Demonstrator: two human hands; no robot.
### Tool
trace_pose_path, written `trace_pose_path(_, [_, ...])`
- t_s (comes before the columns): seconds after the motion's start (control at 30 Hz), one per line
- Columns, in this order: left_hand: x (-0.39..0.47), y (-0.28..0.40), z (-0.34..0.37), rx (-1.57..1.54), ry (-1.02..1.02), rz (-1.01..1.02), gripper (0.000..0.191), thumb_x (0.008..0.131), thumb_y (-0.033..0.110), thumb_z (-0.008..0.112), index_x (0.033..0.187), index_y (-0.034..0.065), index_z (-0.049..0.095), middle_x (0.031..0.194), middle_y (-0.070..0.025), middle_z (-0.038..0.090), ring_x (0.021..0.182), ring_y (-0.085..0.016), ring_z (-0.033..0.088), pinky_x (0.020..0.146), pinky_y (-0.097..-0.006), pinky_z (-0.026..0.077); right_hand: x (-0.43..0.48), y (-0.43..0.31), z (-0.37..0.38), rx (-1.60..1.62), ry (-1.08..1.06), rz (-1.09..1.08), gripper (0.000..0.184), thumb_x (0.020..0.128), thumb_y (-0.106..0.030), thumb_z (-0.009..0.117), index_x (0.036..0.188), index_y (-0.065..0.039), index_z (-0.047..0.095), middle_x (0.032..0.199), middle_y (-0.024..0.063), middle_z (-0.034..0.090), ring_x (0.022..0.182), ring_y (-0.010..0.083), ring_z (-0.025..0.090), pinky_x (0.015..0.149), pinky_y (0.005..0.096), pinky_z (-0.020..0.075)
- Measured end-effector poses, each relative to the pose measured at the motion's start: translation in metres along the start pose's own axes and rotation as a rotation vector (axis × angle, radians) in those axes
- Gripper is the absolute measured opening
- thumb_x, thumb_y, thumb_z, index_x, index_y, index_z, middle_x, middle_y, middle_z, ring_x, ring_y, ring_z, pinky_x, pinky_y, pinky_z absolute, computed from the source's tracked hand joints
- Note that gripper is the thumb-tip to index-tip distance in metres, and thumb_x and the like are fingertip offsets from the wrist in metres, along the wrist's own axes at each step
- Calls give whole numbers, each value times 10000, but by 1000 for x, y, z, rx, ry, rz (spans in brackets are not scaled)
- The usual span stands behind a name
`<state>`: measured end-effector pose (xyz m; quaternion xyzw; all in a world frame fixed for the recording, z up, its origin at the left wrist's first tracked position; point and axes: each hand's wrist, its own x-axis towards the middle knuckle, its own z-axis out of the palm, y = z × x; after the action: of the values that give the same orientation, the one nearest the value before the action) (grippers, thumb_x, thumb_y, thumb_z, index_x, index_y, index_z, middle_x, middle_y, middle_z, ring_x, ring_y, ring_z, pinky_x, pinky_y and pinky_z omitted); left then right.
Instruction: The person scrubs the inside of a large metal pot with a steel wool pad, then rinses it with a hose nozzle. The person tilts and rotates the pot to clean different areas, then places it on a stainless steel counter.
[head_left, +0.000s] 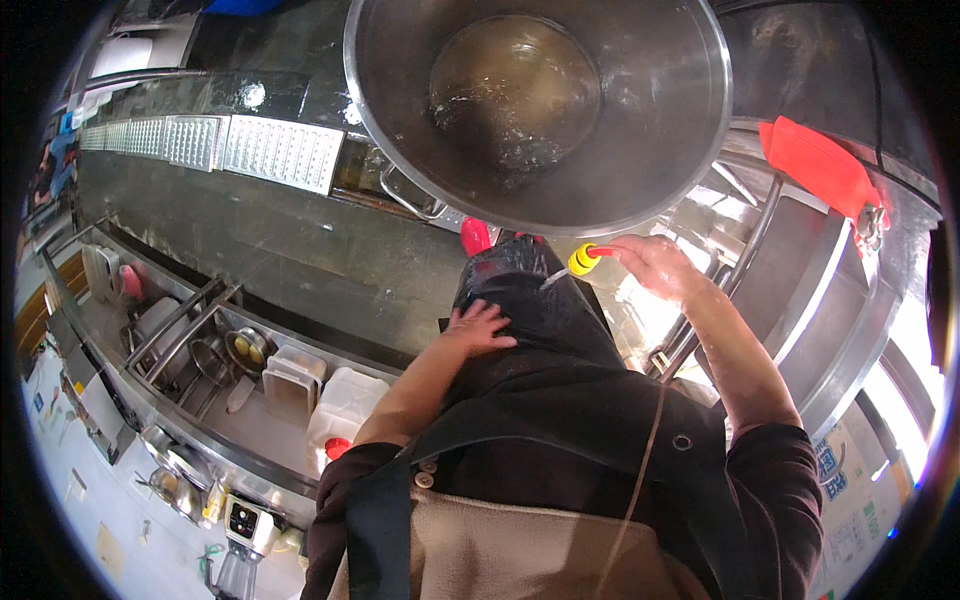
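My right hand (660, 266) grips a red hose with a yellow nozzle (582, 259). A short pale streak, seemingly water, runs from the nozzle toward the wet black apron (517, 281) over my legs. My left hand (480, 330), slightly blurred, lies against or just over the apron front with its fingers spread and nothing in them. Beyond both hands stands a large stainless steel pot (660, 142) with a loop handle (409, 199). Cloudy brownish liquid (517, 82) covers its bottom. The tip of a red boot (475, 236) shows below the pot's rim.
Metal drain grates (285, 154) cross the wet dark floor (262, 225) at left. Steel shelving there holds metal bowls (247, 349), a plastic tub (292, 382) and a white jug (349, 409); a blender (244, 532) stands behind. At right, red rubber gloves (821, 161) hang by steel fixtures (814, 292).
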<state>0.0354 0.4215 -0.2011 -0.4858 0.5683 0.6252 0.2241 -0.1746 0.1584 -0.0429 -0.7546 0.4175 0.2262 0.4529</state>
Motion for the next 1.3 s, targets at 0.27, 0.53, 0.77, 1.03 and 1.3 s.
trace_pose_path(0.27, [2,-60,17,-447,-84,-159,644,931,520,367,1395,74,356,1492,-180,240,1372,-340,236,1103,-424,240,-17,22,-5,152,-81,-35,284,940,-300,486,1097,-96,607,923,166,641,883,351,596,781,420,465])
trace_pose_path(0.53, [-6,70,-39,-658,-122,592,527,999,366,351,1448,101,273,1530,-110,183,1421,-218,119,1140,-345,114,-45,52,-28,542,-343,44,298,942,-288,524,1057,-37,635,759,28,580,719,122,514,673,281,441])
trace_pose_path(0.77, [-69,61,-55,-729,-279,487,535,997,385,344,1439,87,296,1506,-101,250,1401,-213,194,1142,-328,126,-64,50,-55,686,-207,73,271,927,-234,559,1087,-31,639,763,-14,568,701,84,492,629,236,422])
trace_pose_path(1.03, [-136,19,-75,-613,-208,165,439,949,388,471,1214,51,567,1137,-104,625,1080,-181,557,947,-314,411,-55,69,-104,302,581,49,316,922,-288,515,1096,-54,637,821,184,648,775,278,641,722,364,489])
trace_pose_path(1.3, [-119,-30,-145,-495,481,-322,497,819,435,664,1145,64,609,1069,-99,652,1009,-171,595,829,-320,462,-30,78,-176,-139,1120,139,273,947,-291,470,1111,-113,598,904,175,654,819,356,631,698,435,501])
